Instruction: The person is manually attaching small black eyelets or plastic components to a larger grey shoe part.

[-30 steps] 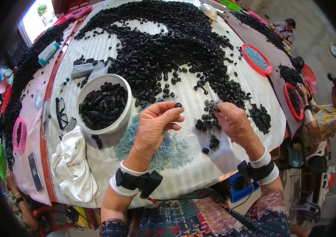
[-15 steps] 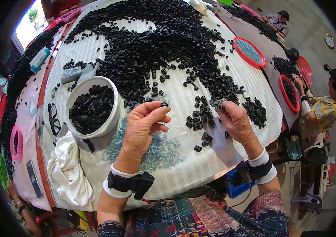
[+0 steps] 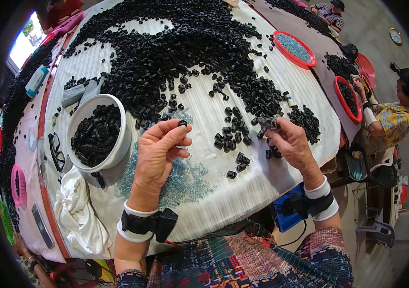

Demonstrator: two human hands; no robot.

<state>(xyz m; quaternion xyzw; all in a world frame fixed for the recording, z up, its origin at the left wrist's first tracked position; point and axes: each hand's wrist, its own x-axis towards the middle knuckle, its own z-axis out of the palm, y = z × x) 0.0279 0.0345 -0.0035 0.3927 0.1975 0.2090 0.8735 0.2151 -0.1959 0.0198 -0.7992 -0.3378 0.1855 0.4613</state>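
My left hand (image 3: 158, 149) is raised over the table, thumb and forefinger pinching a small black plastic part (image 3: 183, 123). On the right, my right hand (image 3: 292, 144) grips a dark grey, angular piece (image 3: 268, 123) in its fingertips; its exact kind I cannot make out. Beneath the left hand spread many tiny pale blue-green pieces (image 3: 185, 187). A loose cluster of black cylindrical parts (image 3: 233, 137) lies on the white cloth between the hands. Left of my left hand stands a white bucket (image 3: 123, 144) holding black parts (image 3: 96, 137).
A huge heap of black parts (image 3: 180, 53) covers the far table. Eyeglasses (image 3: 56, 152) and a white cloth garment (image 3: 77, 211) lie at left. A red basin (image 3: 275, 41) sits far right; beyond it a person in yellow (image 3: 394, 125) works by another red basin (image 3: 350, 115).
The view has shifted slightly, so the table sits a little further left and higher. Both hands keep their grips, with the right hand's piece turned somewhat.
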